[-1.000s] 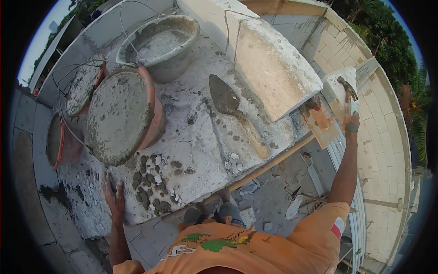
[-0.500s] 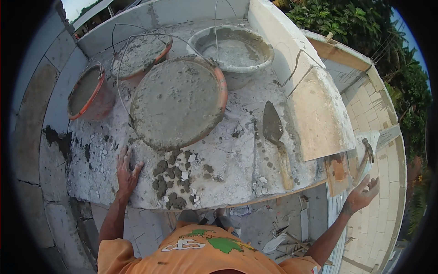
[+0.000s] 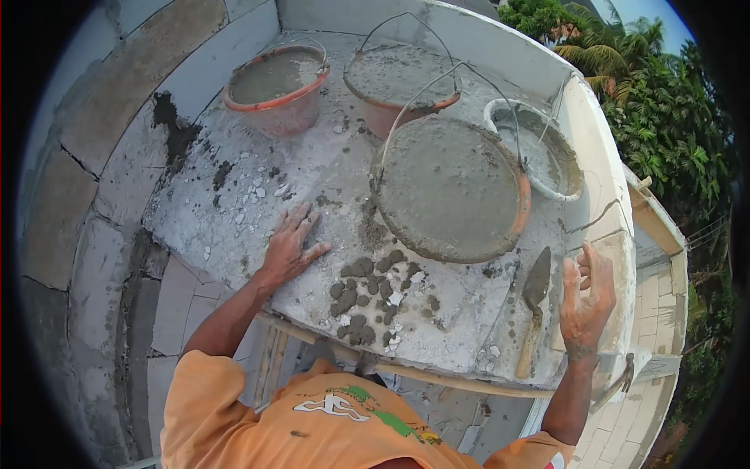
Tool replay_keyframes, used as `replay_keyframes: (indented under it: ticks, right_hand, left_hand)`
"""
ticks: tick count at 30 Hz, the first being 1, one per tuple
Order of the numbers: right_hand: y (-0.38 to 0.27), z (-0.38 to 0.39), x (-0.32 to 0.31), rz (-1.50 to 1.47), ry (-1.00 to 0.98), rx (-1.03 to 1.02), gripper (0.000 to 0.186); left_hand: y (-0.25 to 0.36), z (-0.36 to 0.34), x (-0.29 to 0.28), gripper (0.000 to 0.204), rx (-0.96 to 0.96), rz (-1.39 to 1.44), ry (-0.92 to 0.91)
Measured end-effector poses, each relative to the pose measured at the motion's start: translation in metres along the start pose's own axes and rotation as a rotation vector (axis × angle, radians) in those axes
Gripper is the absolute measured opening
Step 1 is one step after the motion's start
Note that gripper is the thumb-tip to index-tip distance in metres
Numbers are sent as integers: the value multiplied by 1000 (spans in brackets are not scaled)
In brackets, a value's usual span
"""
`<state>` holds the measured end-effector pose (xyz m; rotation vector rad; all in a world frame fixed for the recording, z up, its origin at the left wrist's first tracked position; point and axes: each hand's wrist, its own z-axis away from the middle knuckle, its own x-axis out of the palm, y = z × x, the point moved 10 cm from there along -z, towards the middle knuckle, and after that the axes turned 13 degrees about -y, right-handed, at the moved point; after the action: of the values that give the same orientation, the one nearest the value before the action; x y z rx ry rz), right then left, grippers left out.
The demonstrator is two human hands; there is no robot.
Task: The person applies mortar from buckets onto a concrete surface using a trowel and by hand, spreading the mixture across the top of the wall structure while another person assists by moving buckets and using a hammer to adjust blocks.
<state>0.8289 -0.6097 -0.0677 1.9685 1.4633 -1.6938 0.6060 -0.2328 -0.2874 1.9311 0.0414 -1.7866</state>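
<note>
My left hand (image 3: 293,248) rests on the grimy platform (image 3: 234,211) with its fingers spread. My right hand (image 3: 587,301) is at the platform's right side, fingers loosely bent and apart with nothing seen in them. Just left of it lies a cement-crusted trowel (image 3: 537,291), handle toward me. A large bucket of grey mortar (image 3: 449,187) stands ahead of my hands. Behind it are two orange-rimmed buckets of mortar (image 3: 272,92) (image 3: 402,82) and a pale round tub (image 3: 558,172). Splattered mortar (image 3: 359,297) lies between my hands.
Pale block walls (image 3: 422,23) edge the platform at back, left and right. A hammer (image 3: 627,371) lies beyond the right edge. Below the front edge are timber battens (image 3: 273,359) and a lower floor. Trees (image 3: 648,117) stand outside at the right.
The view has swung left. My right hand has left the hammer and risen beside the trowel. My left hand appears further forward on the platform.
</note>
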Motion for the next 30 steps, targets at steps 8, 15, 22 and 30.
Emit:
replay_keyframes:
  ticks: [8,15,22,30]
  right_hand:
    - [95,-78,-16,327,44,231,45]
    - [107,33,62,617,-713,560,70]
    - [161,134,88,410,-686,766,72]
    - [123,97,32,137,-213,687,54]
  left_hand:
    - [6,-6,-2,74,10,40,7]
    - [0,0,-2,73,-16,33,32]
    - [10,-6,-2,71,2,15,36]
    - [-9,5,-5,74,-47,10,45]
